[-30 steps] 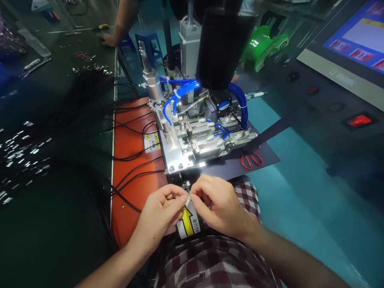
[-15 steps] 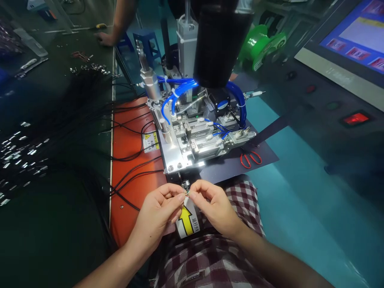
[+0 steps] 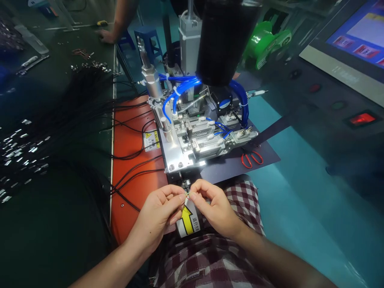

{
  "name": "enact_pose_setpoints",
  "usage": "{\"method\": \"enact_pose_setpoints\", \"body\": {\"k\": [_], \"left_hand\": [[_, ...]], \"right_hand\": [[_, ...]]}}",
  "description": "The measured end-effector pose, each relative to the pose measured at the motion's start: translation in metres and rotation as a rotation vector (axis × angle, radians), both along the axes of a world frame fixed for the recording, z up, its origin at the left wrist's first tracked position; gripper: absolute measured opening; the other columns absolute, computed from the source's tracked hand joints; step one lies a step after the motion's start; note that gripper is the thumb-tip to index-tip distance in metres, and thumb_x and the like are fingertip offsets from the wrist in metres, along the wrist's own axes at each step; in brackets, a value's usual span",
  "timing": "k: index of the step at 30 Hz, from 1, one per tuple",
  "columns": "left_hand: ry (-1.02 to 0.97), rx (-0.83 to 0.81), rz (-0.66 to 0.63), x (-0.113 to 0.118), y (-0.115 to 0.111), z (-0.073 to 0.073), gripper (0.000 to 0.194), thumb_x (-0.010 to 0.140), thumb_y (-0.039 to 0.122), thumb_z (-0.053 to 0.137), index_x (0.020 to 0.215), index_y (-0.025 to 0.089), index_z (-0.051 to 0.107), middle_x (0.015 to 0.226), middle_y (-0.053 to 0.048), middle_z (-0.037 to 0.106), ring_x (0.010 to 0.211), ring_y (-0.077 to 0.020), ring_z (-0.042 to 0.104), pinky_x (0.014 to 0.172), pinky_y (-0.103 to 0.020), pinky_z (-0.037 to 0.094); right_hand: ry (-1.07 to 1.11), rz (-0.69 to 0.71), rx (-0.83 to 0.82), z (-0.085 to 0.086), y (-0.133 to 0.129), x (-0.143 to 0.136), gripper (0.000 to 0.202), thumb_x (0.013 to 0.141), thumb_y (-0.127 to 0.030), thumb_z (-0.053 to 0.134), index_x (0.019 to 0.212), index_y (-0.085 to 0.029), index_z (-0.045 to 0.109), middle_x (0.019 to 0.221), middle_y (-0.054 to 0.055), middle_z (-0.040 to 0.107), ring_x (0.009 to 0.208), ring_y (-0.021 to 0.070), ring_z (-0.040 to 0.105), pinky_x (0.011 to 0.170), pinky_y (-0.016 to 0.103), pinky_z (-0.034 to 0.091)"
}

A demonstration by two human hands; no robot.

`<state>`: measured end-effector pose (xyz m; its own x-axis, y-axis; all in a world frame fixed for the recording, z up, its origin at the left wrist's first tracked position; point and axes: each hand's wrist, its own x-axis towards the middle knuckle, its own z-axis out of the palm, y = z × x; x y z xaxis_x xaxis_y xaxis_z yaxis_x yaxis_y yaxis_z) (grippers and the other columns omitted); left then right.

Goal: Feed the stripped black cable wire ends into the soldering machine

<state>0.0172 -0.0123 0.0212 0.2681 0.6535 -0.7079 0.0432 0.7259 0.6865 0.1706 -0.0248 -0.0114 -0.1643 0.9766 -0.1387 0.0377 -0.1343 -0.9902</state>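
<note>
Pinching together just in front of the machine, both hands meet at a tiny piece [image 3: 187,195] that shows only as a thin, pale glint between the fingertips; what exactly it is cannot be told. The left hand [image 3: 160,212] is closed on it with thumb and forefinger from the left, the other fingers curled under, and the right hand [image 3: 213,208] is closed on it the same way from the right, so the fingertips of the two hands nearly touch. They are held above a white label with a yellow arrow [image 3: 187,220] and over the person's checked clothing [image 3: 210,260]. Just beyond the hands sits the metal fixture [image 3: 192,140] with blue air hoses [image 3: 180,90] looping over it, under a large black cylinder [image 3: 226,40]. An orange mat [image 3: 132,148] lies to the left of it on the counter [image 3: 60,224], crossed by black cables [image 3: 132,172] that fan out towards a spread of small shiny metal parts [image 3: 21,152]. Red-handled scissors [image 3: 252,159] lie on a dark sheet to the right of the fixture. A red lit switch [image 3: 361,119] glows on the panel at far right, below a screen [image 3: 360,32]. At the top left, another person's hand [image 3: 106,37] rests on the counter, well apart.
</note>
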Motion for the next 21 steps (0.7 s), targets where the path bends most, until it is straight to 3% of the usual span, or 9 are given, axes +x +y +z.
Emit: {"method": "enact_pose_setpoints", "body": {"k": [5,13,15,17,21], "left_hand": [[-0.025,-0.002,0.013,-0.0002,0.0,-0.0011,0.018,0.081,0.036,0.057,0.08,0.019,0.054,0.04,0.009,0.035,0.04,-0.0051,0.02,0.039,-0.015,0.017],[-0.036,0.05,-0.004,0.001,-0.0005,-0.0012,0.018,0.082,0.035,0.057,0.077,0.018,0.054,0.038,0.009,0.035,0.039,-0.0045,0.02,0.038,-0.016,0.017],[-0.046,0.109,0.013,0.0013,-0.0029,-0.0018,0.017,0.082,0.036,0.058,0.079,0.019,0.054,0.038,0.01,0.035,0.038,-0.0044,0.021,0.038,-0.016,0.018],[-0.059,0.186,0.031,0.0015,-0.0055,-0.0025,0.016,0.081,0.035,0.06,0.081,0.02,0.054,0.04,0.01,0.036,0.037,-0.0043,0.024,0.037,-0.015,0.019],[-0.016,0.328,-0.02,0.0004,-0.0064,-0.0025,0.013,0.079,0.032,0.061,0.08,0.02,0.057,0.048,0.009,0.038,0.038,-0.0038,0.026,0.035,-0.016,0.022]], "right_hand": [[-0.068,-0.047,-0.014,-0.0002,-0.0021,-0.0004,0.01,0.084,-0.026,0.055,0.083,-0.017,0.06,0.068,-0.001,0.053,0.054,0.0098,0.045,0.05,0.023,0.037],[-0.455,-0.057,0.445,0.0037,-0.0067,0.0001,0.01,0.085,-0.017,0.053,0.078,-0.017,0.06,0.075,0.003,0.062,0.067,0.0141,0.053,0.065,0.029,0.039],[-0.497,-0.044,0.483,0.0037,-0.0065,0.0005,0.012,0.086,-0.018,0.051,0.078,-0.017,0.059,0.076,0.004,0.063,0.069,0.0151,0.054,0.067,0.03,0.038],[-0.389,-0.055,0.327,0.0039,-0.0055,0.0003,0.014,0.088,-0.021,0.048,0.076,-0.018,0.056,0.072,0.003,0.06,0.065,0.014,0.053,0.063,0.028,0.04],[0.022,0.006,-0.161,0.0047,-0.0056,0.0011,0.02,0.088,-0.033,0.049,0.074,-0.019,0.049,0.053,-0.006,0.045,0.045,0.0088,0.042,0.044,0.021,0.035]]}}
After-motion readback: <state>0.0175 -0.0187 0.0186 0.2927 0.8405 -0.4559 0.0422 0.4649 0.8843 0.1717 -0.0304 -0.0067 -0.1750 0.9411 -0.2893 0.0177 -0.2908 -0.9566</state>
